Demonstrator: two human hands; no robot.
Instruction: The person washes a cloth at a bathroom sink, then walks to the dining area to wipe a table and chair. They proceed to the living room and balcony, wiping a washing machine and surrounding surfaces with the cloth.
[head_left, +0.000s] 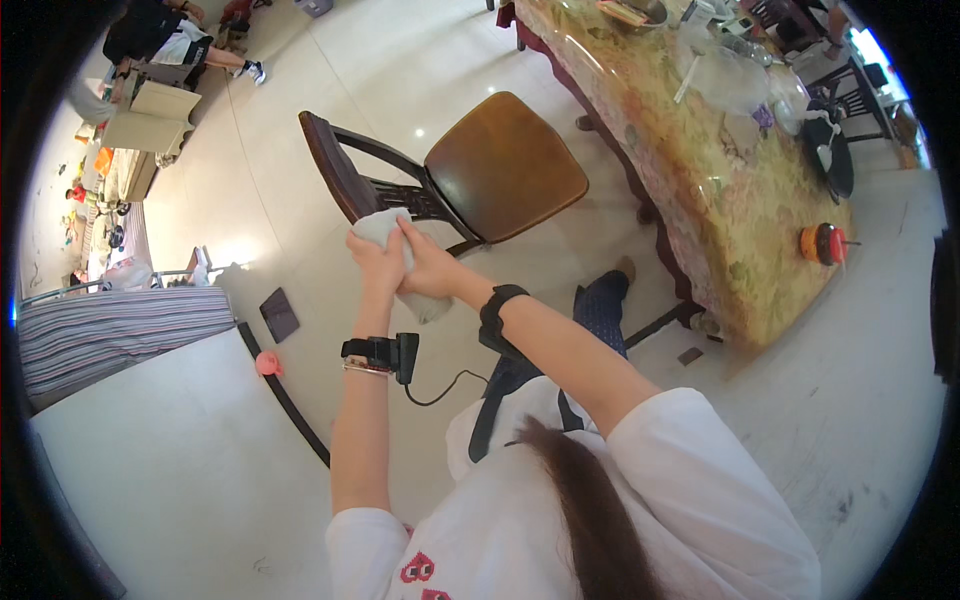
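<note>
A pale grey cloth (382, 223) is bunched between my two hands, its lower end hanging below them. My left hand (377, 262) grips it from the left side. My right hand (429, 262) closes over it from the right, thumb and fingers pressed on the fabric. Just beyond the hands stands a dark wooden chair (506, 169) with a brown seat. The top of its backrest (337, 165) lies close to the cloth; whether they touch I cannot tell. Each wrist wears a black strap, and a cable runs from the left one.
To the right is a table with a patterned, glossy cover (720, 247), bearing a jar with a red lid (831, 244), plastic bags (724, 79) and a black fan-shaped object (829, 157). A person (161, 34) sits at the far left beside cardboard boxes (150, 120). A dark flat object (280, 315) lies on the floor.
</note>
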